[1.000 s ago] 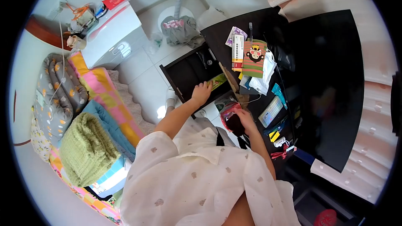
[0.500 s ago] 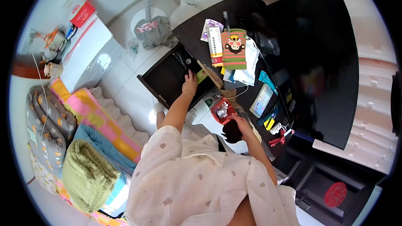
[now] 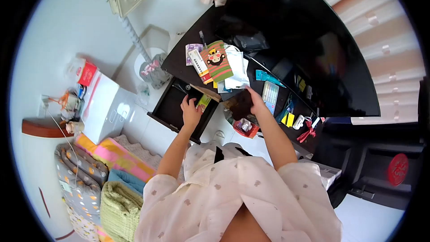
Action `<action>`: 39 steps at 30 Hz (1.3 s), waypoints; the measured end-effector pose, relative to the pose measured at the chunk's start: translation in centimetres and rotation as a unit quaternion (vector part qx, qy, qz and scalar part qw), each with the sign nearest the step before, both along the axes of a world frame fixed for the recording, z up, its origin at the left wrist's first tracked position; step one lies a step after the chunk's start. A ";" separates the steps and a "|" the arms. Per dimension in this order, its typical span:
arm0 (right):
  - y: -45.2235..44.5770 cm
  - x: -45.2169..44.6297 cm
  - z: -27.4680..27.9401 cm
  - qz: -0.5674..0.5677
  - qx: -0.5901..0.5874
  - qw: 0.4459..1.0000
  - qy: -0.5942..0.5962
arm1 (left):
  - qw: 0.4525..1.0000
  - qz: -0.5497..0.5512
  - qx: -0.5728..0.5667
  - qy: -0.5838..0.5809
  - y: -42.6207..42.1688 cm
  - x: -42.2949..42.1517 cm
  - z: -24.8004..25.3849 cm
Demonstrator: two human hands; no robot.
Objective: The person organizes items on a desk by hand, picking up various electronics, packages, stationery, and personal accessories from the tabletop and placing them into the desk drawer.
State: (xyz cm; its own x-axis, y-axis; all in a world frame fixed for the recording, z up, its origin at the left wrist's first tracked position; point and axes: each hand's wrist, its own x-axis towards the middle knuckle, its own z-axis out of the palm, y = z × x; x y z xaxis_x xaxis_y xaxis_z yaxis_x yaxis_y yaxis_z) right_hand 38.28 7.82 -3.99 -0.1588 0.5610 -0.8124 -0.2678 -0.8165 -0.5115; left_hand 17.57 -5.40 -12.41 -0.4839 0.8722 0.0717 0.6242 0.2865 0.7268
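My left hand (image 3: pixel 191 113) is over the open dark drawer (image 3: pixel 169 107), its fingers spread and nothing visible in them. Close to its fingertips, a yellow-green packet (image 3: pixel 205 101) lies inside the drawer by a brown cardboard-like flap (image 3: pixel 204 91). My right hand (image 3: pixel 257 103) grips a dark brown, soft-looking object (image 3: pixel 240 105) near the desk's front edge; its exact kind is unclear. Below that object is a small red bin (image 3: pixel 251 132) with crumpled white tissue (image 3: pixel 244 125) in it.
On the dark desk lie a striped monkey-face pouch (image 3: pixel 217 60), a white box (image 3: pixel 198 62), white packets (image 3: pixel 236 69), a pen set (image 3: pixel 269 95) and a red ribbon-like item (image 3: pixel 307 131). A large black screen (image 3: pixel 313 40) stands behind. Folded bedding (image 3: pixel 121 206) is at left.
My right hand has lifted the dark brown object from beside the red bin up to the desk edge. My left hand has drawn back slightly from the packet, fingers spreading. The view has turned.
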 end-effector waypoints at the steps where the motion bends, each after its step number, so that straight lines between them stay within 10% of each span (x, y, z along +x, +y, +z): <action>1: 0.9 -0.3 -1.0 -0.009 -0.009 1.000 -0.014 | 1.000 -0.013 0.020 0.010 0.0 -0.1 0.9; 13: 2.5 3.1 6.1 0.026 0.163 0.966 -0.199 | 0.963 -0.160 0.184 0.118 7.0 2.1 10.2; 17: 3.4 6.9 4.6 -0.034 0.107 0.991 0.078 | 0.934 -0.263 0.192 0.149 9.3 5.3 12.5; 22: 0.7 8.2 10.7 0.014 0.134 0.987 0.086 | 0.887 -0.354 0.254 0.154 12.0 8.5 12.7; 23: 0.0 8.9 12.3 0.073 0.155 0.977 0.129 | 0.938 -0.317 0.111 -0.089 12.5 9.2 11.7; 27: -1.1 10.6 11.4 0.098 0.257 0.960 0.049 | 0.876 -0.179 0.098 -0.437 11.4 10.6 12.9; 39: -4.0 7.7 6.3 0.255 0.329 0.909 0.028 | 0.853 -0.161 0.037 -0.495 7.3 10.7 14.1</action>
